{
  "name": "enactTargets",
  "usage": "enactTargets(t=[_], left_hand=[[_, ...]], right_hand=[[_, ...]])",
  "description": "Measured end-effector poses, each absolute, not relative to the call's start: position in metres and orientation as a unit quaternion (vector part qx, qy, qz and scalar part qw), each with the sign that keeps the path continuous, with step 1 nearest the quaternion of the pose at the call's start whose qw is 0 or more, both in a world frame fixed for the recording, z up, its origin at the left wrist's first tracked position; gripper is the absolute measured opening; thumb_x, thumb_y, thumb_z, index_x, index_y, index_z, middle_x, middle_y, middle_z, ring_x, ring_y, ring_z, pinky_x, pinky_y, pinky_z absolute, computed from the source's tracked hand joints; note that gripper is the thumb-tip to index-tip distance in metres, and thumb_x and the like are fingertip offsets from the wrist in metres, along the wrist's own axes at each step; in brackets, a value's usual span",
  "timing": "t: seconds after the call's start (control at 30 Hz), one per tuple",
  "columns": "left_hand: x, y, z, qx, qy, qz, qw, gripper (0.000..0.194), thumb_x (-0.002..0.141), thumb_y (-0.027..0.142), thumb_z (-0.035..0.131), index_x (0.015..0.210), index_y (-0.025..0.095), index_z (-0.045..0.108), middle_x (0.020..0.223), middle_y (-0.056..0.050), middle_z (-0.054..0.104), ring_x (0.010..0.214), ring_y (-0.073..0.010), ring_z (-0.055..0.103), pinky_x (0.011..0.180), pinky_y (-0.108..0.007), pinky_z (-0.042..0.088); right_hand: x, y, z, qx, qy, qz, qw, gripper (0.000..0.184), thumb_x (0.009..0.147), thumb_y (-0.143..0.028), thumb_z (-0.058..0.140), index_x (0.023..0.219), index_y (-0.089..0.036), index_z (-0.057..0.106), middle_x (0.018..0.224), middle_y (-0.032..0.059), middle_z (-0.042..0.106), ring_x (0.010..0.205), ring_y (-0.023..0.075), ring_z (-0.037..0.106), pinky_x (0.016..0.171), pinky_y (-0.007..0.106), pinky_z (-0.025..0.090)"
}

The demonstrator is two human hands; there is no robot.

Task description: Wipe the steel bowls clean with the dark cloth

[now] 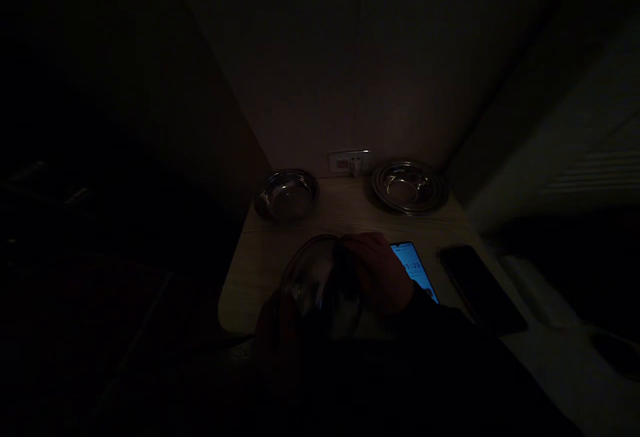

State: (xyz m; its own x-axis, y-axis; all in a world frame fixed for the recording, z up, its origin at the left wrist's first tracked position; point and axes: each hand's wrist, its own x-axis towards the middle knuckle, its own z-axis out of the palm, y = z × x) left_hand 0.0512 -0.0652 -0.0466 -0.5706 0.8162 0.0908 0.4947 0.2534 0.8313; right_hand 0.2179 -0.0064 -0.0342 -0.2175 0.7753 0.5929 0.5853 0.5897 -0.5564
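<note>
I can barely make out the left fingers [287, 316] in the dark, and the right fingers [363, 245] cover part of the metal dish [310, 280], whose near side is lost to me in shadow. The right wrist [403, 290] and dark sleeve [450, 330] hide part of the lit phone [416, 266]; I can't read its large digits in full, and its smaller text is too tiny.

Lit smartphone [416, 270] and dark phone-like device [483, 290] laid on the wood-grain table's [345, 204] right side, wall socket [345, 162] mounted behind it
</note>
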Motion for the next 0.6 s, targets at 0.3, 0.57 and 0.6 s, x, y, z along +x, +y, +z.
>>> enactTargets(t=[0.3, 0.57, 0.6], left_hand=[[0.028, -0.061, -0.058, 0.544, 0.75, 0.345, 0.152, 0.04, 0.074, 0.032, 0.045, 0.106, 0.011, 0.059, 0.114, -0.018, 0.058, 0.105, -0.0316, 0.052, 0.09, -0.047, 0.04], [0.015, -0.053, -0.047, 0.648, 0.705, 0.245, 0.15, 0.041, 0.075, 0.026, 0.047, 0.111, 0.012, 0.059, 0.109, -0.015, 0.062, 0.098, -0.0274, 0.058, 0.084, -0.039, 0.046], [0.017, -0.051, -0.044, 0.643, 0.71, 0.24, 0.16, 0.041, 0.077, 0.025, 0.045, 0.114, 0.014, 0.058, 0.114, -0.013, 0.061, 0.102, -0.0258, 0.057, 0.087, -0.037, 0.045]], right_hand=[[0.237, -0.034, -0.056, -0.573, -0.584, 0.328, 0.473, 0.028, 0.083, -0.024, 0.047, 0.105, -0.021, 0.063, 0.104, 0.0055, 0.068, 0.096, 0.0205, 0.064, 0.086, 0.037, 0.051], [0.233, -0.048, -0.065, -0.55, -0.626, 0.282, 0.476, 0.028, 0.083, -0.02, 0.047, 0.107, -0.021, 0.062, 0.104, 0.007, 0.067, 0.096, 0.0202, 0.062, 0.084, 0.037, 0.051], [0.232, -0.05, -0.064, -0.537, -0.645, 0.262, 0.477, 0.029, 0.083, -0.019, 0.047, 0.109, -0.021, 0.061, 0.104, 0.0073, 0.066, 0.097, 0.0202, 0.061, 0.083, 0.037, 0.051]])
